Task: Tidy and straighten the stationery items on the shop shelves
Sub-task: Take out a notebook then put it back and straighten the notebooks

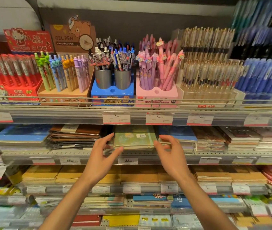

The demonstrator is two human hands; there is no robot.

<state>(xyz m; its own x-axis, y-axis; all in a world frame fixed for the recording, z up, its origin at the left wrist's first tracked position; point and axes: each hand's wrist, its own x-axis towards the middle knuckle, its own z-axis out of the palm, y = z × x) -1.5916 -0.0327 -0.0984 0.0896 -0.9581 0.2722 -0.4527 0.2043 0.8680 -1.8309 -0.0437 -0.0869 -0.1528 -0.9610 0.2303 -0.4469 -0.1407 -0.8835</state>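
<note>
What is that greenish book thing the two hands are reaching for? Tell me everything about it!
The pale green notebook stack lies flat on the second shelf, between brown notebooks and blue ones. Its shiny cover looks plastic-wrapped, with faint pastel pictures and a white barcode sticker near the back. The left hand has fingers at its left edge, the right hand is beside its right edge; both are open, not gripping.

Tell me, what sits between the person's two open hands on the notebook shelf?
In the head view, a pale green notebook stack with a barcode sticker lies between the left hand and the right hand, both open beside its edges.
</note>
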